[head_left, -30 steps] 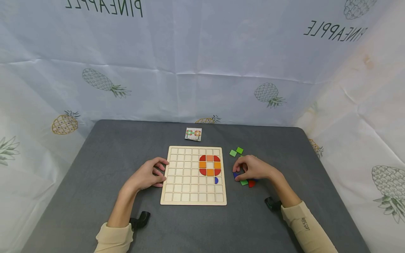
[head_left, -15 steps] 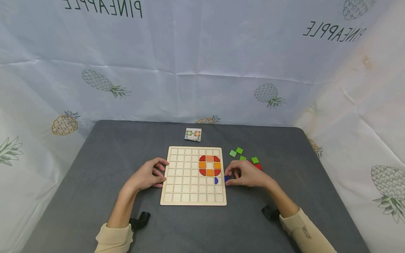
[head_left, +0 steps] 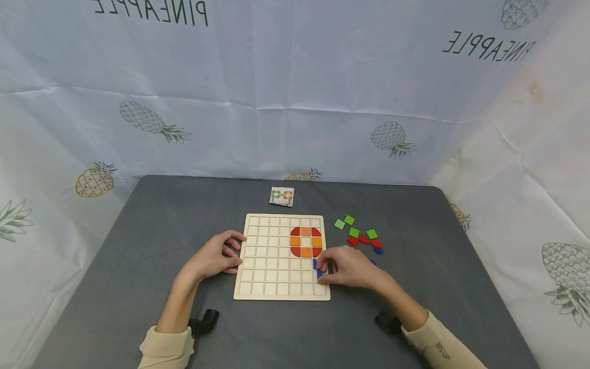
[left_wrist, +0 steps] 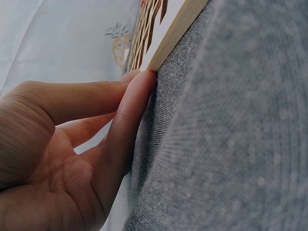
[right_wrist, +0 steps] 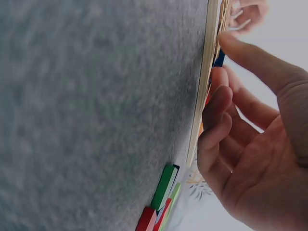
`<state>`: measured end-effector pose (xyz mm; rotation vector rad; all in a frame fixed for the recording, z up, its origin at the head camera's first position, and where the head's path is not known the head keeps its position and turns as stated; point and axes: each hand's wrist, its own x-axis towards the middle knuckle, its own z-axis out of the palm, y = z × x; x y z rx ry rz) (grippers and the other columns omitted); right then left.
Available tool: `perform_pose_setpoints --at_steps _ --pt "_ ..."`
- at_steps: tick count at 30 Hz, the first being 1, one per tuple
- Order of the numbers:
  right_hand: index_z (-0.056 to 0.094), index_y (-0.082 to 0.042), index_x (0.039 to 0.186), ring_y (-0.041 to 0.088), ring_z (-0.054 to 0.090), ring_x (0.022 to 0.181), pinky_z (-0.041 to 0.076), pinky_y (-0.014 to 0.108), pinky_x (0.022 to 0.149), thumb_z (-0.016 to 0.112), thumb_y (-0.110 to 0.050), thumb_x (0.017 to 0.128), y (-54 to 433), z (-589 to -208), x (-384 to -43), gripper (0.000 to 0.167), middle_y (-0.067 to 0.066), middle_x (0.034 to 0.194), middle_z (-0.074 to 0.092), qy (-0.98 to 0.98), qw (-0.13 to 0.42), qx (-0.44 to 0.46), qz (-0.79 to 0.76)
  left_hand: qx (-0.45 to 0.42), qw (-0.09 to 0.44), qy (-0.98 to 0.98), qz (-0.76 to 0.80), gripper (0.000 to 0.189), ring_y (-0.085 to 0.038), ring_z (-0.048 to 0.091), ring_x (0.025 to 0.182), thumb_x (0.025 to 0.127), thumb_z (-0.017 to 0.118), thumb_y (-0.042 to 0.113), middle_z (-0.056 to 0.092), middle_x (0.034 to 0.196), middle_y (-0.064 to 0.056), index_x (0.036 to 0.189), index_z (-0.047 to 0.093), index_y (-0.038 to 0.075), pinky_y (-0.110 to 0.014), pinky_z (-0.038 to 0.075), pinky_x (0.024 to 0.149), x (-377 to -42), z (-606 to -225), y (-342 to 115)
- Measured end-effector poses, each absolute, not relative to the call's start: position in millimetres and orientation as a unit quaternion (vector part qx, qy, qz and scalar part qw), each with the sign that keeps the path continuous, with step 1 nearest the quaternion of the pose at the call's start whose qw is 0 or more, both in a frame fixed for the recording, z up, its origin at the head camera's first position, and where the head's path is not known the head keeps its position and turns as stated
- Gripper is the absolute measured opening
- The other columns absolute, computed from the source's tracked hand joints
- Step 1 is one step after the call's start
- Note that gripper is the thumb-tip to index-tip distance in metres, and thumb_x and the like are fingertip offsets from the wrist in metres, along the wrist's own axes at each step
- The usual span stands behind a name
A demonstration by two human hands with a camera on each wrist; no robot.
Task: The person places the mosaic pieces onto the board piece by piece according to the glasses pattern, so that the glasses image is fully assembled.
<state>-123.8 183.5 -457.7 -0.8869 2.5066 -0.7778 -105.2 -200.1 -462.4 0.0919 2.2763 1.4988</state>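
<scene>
Head view showed a wooden grid board (head_left: 276, 274) lying flat on the dark grey worktop (head_left: 184, 210), with a stretch of grey surface on each side of it. At the left edge of the board was the left hand (head_left: 213, 257); its fingers were loosely bent and touched this edge with the tips. Left wrist view also showed fingertips meeting the wooden side.

The right hand (head_left: 349, 265) reached over the right edge, and its fingers pinched a blue tile (head_left: 319, 273) at the right column of cells; whether this tile was fully seated, I could not tell. Just beside it, toward the far side, another blue piece (head_left: 315, 264) was partly visible on the board. Beyond, near the same edge, red and orange tiles (head_left: 295, 240) formed a ring around one bare cell.

To the right of the board, apart from it, loose green tiles (head_left: 354, 232), red pieces (head_left: 364, 239) and blue pieces (head_left: 378, 250) lay scattered, beyond the right hand. Between the board and the far edge of the worktop lay a small card (head_left: 281, 196) with a coloured grid pattern. Wide room opened between the two forearms, which had beige sleeves (head_left: 167, 342) and black wrist devices (head_left: 210, 319).

The far corners of the worktop were rounded. Around it hung a pale, creased curtain (head_left: 286, 61) with printed pineapples (head_left: 94, 181) and the word PINEAPPLE in mirror writing.
</scene>
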Motion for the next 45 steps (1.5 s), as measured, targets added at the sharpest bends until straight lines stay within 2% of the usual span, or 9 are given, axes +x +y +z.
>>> perform_pose_setpoints --at_steps 14,21,32,38,45 --pt "0.077 -0.017 0.105 -0.003 0.06 0.068 0.053 0.018 0.062 0.089 -0.025 0.091 183 -455 -116 0.021 -0.017 0.086 0.074 0.877 0.201 -0.317 -0.3 0.031 0.207 0.816 0.539 0.054 -0.025 0.061 0.094 0.094 0.075 -0.009 0.055 0.12 -0.022 0.144 0.056 -0.003 -0.038 0.07 0.071 -104 -464 -199" --pt "0.077 -0.016 0.106 0.001 0.063 0.068 0.057 0.02 0.064 0.09 -0.019 0.09 193 -453 -118 0.021 -0.013 0.089 0.075 0.87 0.208 -0.301 -0.331 0.029 0.205 0.818 0.536 0.054 -0.025 0.062 0.094 0.094 0.075 -0.008 0.055 0.12 -0.022 0.144 0.056 -0.003 -0.038 0.07 0.072 -104 -465 -199" --pt "0.077 -0.01 0.111 0.003 0.062 0.072 0.059 0.021 0.068 0.093 -0.019 0.087 223 -450 -124 0.03 -0.001 0.101 0.076 0.891 0.164 -0.259 -0.334 0.027 0.204 0.819 0.536 0.053 -0.025 0.062 0.093 0.095 0.074 -0.008 0.055 0.12 -0.022 0.144 0.056 -0.003 -0.039 0.07 0.072 -103 -464 -198" --pt "0.077 -0.009 0.113 0.002 0.06 0.074 0.055 0.022 0.064 0.092 -0.02 0.088 239 -450 -131 0.032 0.001 0.103 0.077 0.903 0.138 -0.245 -0.324 0.028 0.205 0.819 0.535 0.053 -0.025 0.062 0.093 0.095 0.075 -0.008 0.055 0.12 -0.022 0.144 0.056 -0.003 -0.038 0.07 0.072 -103 -464 -198" --pt "0.079 -0.01 0.109 0.003 0.057 0.069 0.051 0.022 0.056 0.09 -0.017 0.09 248 -453 -138 0.024 0.001 0.099 0.076 0.916 0.13 -0.224 -0.307 0.028 0.206 0.82 0.534 0.053 -0.025 0.062 0.093 0.095 0.075 -0.008 0.054 0.12 -0.022 0.144 0.056 -0.003 -0.038 0.07 0.072 -103 -463 -198"
